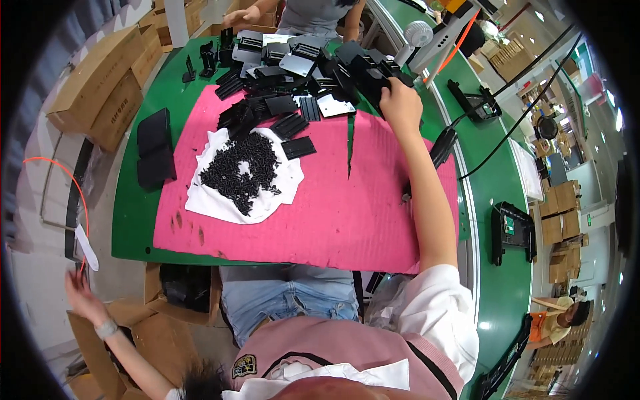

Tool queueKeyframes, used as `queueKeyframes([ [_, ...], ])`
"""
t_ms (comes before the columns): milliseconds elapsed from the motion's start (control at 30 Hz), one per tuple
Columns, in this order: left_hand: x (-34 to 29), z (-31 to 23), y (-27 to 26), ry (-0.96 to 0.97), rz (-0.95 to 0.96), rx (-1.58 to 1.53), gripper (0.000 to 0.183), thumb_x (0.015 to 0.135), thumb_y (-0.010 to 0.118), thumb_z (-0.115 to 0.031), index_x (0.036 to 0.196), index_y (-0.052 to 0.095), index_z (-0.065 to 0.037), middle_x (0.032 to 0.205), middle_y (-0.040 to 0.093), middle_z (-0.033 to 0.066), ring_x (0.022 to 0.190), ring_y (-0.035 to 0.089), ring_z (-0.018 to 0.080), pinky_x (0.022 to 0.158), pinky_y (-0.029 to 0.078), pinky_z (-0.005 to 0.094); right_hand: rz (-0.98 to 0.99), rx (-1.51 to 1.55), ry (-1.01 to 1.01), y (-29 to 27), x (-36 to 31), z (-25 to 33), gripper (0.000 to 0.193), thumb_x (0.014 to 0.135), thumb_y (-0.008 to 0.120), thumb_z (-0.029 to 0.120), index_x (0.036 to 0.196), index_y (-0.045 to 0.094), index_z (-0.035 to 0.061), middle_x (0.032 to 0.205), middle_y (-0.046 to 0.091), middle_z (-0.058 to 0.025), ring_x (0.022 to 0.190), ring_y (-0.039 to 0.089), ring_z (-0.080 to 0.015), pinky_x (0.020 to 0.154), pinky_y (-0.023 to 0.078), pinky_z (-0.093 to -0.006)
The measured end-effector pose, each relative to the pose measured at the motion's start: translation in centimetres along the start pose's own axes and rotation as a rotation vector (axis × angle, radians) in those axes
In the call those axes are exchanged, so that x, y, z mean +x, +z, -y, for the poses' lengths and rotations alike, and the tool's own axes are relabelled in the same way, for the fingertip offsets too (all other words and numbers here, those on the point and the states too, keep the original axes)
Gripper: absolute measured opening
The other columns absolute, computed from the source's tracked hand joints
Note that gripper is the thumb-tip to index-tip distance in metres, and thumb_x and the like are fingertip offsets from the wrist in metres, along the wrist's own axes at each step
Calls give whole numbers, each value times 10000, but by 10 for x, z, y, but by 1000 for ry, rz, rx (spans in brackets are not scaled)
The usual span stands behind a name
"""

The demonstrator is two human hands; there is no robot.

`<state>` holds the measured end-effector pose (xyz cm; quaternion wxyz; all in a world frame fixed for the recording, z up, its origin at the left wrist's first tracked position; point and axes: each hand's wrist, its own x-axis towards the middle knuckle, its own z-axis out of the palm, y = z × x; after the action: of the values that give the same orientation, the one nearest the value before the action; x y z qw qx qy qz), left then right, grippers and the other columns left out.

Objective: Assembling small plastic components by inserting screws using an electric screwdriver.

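Observation:
At the far right of a heap of black plastic parts (pixel 280 70), my right hand (pixel 402 107) reaches out with its fingers closed on the edge of a black plastic part (pixel 368 75). My left hand (pixel 85 299), with a band on the wrist, is stretched out to the left beyond the table, its fingers loosely apart. Close to its fingertips hangs an orange cord (pixel 83 200) with a white tag-like strip (pixel 87 248). A pile of small black screws (pixel 233 170) lies on a white cloth (pixel 288 187), on a pink sheet (pixel 313 230).
Two black casings (pixel 155 150) lie at the green table's (pixel 130 227) left. A power screwdriver (pixel 443 147) and a white fan (pixel 418 35) are at the right. Cartons (pixel 100 80) stand on the left; an open carton (pixel 157 340) is below my left hand. Across the table, another person's hand (pixel 241 17) shows.

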<state>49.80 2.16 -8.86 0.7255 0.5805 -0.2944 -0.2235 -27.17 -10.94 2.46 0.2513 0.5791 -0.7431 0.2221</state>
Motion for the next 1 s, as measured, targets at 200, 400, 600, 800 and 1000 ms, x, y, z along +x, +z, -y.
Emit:
queueKeyframes([
  [200, -168, -82, 292, -168, 1019, -170, 395, 987, 418, -253, 1238, 461, 48, 1055, 607, 145, 842, 625, 180, 748, 523, 288, -409, 316, -361, -72, -59, 51, 140, 732, 641, 63, 872, 634, 49, 658, 579, -96, 573, 575, -263, 487, 451, -361],
  [400, -272, -99, 387, -643, 1283, -273, 332, 970, 489, -278, 1223, 488, -63, 1108, 610, 49, 968, 604, 145, 801, 499, 297, -185, 187, -987, -113, -116, 103, 302, 674, 692, 143, 921, 654, -27, 800, 630, -107, 645, 595, -159, 468, 419, -235],
  [600, -255, -75, 396, -543, 1256, -286, 289, 939, 550, -224, 1182, 529, -69, 1036, 608, 1, 906, 588, 82, 757, 490, 245, 171, 926, -557, -77, -65, 71, 247, 712, 738, 219, 872, 637, 60, 822, 630, -86, 644, 617, -267, 583, 506, -364],
  [800, -258, -80, 395, -552, 1367, -303, 300, 939, 555, -226, 1177, 529, -45, 1017, 614, 17, 886, 588, 85, 755, 482, 238, 377, 344, -590, 3, -11, 43, 284, 672, 636, -10, 941, 591, 68, 958, 612, -73, 919, 595, -266, 721, 503, -380],
  [1000, -253, -75, 395, -570, 1411, -309, 339, 941, 563, -275, 1182, 527, -39, 1001, 618, 16, 864, 582, 74, 759, 459, 220, 363, 417, -430, -8, -15, 33, 197, 633, 686, 66, 823, 635, 64, 877, 614, -59, 849, 613, -270, 697, 503, -357],
])
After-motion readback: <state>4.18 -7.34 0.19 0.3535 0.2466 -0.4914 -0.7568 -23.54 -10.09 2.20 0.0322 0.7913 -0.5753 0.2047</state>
